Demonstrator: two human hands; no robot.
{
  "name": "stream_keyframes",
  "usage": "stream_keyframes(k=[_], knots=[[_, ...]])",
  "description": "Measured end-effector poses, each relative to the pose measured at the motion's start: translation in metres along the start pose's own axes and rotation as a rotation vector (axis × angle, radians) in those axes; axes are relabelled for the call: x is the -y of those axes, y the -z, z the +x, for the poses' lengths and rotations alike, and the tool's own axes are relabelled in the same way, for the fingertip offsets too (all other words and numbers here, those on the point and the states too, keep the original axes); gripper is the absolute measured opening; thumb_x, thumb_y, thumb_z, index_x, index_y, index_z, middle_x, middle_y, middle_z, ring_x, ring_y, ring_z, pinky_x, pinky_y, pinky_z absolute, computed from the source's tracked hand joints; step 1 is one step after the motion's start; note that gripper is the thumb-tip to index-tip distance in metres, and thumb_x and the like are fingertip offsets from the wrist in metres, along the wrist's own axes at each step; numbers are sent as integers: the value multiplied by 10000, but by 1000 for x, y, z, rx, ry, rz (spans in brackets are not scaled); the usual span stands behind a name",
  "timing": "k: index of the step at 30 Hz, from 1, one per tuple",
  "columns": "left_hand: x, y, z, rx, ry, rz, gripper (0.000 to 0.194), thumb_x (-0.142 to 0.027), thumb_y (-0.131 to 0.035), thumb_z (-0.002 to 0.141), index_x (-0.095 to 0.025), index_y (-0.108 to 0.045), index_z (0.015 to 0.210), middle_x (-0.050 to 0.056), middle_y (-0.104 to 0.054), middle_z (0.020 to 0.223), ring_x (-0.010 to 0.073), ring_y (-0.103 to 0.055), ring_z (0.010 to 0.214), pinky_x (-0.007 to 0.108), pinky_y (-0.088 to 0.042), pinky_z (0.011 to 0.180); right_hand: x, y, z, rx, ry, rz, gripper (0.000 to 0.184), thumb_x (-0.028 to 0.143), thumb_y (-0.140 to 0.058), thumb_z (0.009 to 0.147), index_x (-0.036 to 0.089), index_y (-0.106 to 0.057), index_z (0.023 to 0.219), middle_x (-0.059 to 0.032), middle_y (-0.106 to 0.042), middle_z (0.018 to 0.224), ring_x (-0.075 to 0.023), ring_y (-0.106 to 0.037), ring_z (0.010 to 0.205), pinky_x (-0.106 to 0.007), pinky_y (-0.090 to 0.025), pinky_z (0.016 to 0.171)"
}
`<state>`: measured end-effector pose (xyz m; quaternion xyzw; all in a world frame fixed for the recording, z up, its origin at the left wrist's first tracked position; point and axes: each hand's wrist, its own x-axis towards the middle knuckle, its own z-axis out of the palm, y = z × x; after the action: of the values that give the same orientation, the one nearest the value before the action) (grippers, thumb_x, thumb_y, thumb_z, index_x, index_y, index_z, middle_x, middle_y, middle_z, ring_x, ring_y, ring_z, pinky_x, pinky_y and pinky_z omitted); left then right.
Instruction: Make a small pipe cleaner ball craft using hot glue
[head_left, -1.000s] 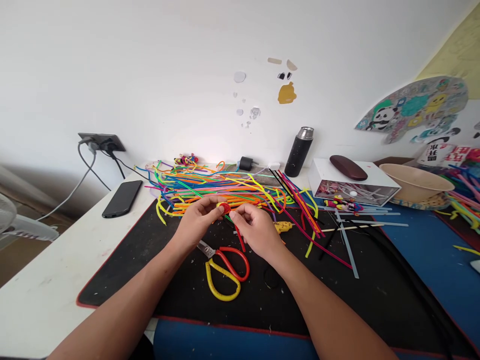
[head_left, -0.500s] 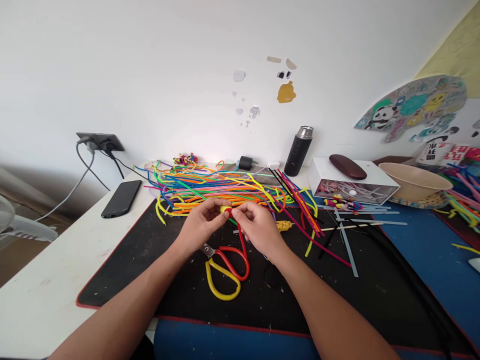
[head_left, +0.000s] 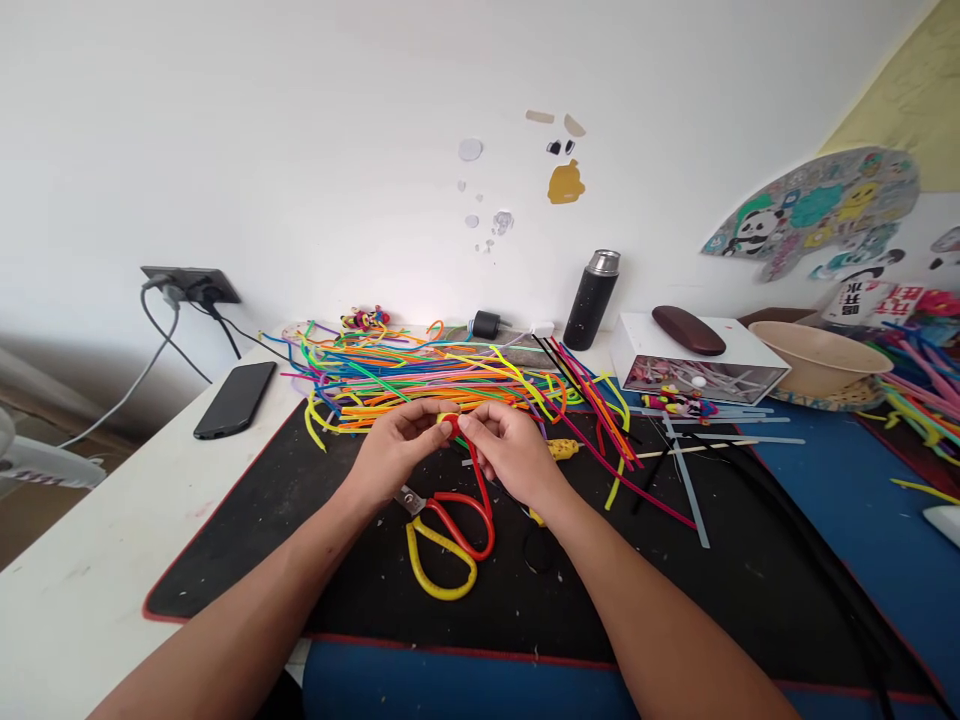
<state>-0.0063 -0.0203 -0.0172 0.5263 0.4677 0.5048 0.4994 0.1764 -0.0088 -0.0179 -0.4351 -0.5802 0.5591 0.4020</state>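
Between my two hands is a small yellow and red coil (head_left: 448,421), apparently of wound pipe cleaner. My left hand (head_left: 401,448) pinches its yellow side with thumb and forefinger. Against its red side press the fingers of my right hand (head_left: 510,450), closed on a red pipe cleaner (head_left: 480,470) whose loose length hangs down beneath. Scissors (head_left: 450,548) with one red and one yellow handle lie on the black mat (head_left: 360,590) below my hands, their blades partly hidden by my left hand. Behind, a pile of colourful pipe cleaners (head_left: 420,375) stretches along the wall.
A phone (head_left: 235,400) lies at the left. At the back stand a black flask (head_left: 592,300) and a white drawer box (head_left: 697,350) with a dark case (head_left: 688,331) on it. A beige bowl (head_left: 821,362) is farther right. Clear strips (head_left: 688,490) lie on the mat.
The whole view has shifted slightly. Both hands keep nearly the same pose around the coil, with only small finger movement.
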Motion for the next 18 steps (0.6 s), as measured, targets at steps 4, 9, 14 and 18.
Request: stream_keyframes(k=[4, 9, 14, 18], knots=[[-1, -1, -1, 3, -11, -17, 450, -532, -923, 709, -202, -803, 990, 73, -797, 923, 253, -725, 880, 391, -596, 862, 3, 0, -1, 32, -52, 80, 317, 509, -727, 895, 211, -631, 844, 68, -552, 539, -98, -472, 390, -218, -356, 388], [-3, -1, -1, -5, -49, 5, 461, -537, -938, 677, -201, -794, 957, 80, -801, 958, 275, -732, 929, 406, -591, 887, 5, -1, -3, 47, -93, 135, 360, 541, -745, 866, 204, -621, 832, 78, -553, 525, -89, -470, 388, -201, -338, 388], [-1, -1, -1, -9, -51, -17, 453, -520, -942, 684, -201, -803, 974, 75, -800, 949, 259, -729, 898, 392, -592, 876, 5, -1, -3, 46, -91, 138, 378, 558, -748, 857, 207, -613, 822, 81, -553, 523, -86, -470, 387, -197, -333, 383], [3, 1, -1, 1, -48, -40, 421, -500, -925, 727, -206, -808, 1005, 76, -803, 972, 251, -732, 900, 376, -595, 858, 2, -1, -1, 47, -75, 133, 386, 572, -743, 862, 209, -617, 830, 80, -547, 523, -92, -467, 388, -208, -339, 380]])
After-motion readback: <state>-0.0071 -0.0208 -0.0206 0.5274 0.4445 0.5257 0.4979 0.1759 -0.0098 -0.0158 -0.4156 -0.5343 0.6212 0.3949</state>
